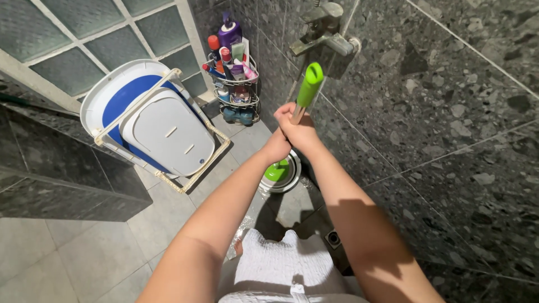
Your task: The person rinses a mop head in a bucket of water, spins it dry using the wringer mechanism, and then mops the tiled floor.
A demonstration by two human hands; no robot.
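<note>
Both my hands grip the metal pole of a mop just below its green handle end (310, 84). My right hand (300, 129) wraps the pole on top, and my left hand (276, 147) closes on it right beneath. Down on the wet grey floor tiles the pole reaches a round mop head with a green hub (279, 171), partly hidden by my hands. A white cloth garment (278, 264) covers my lap at the bottom of the view.
A white and blue folded baby bath (151, 120) leans against the glass-block window. A wire corner rack (236, 84) holds several bottles. A metal shower mixer (323, 36) juts from the dark speckled wall at right. A small floor drain (333, 238) sits by the wall.
</note>
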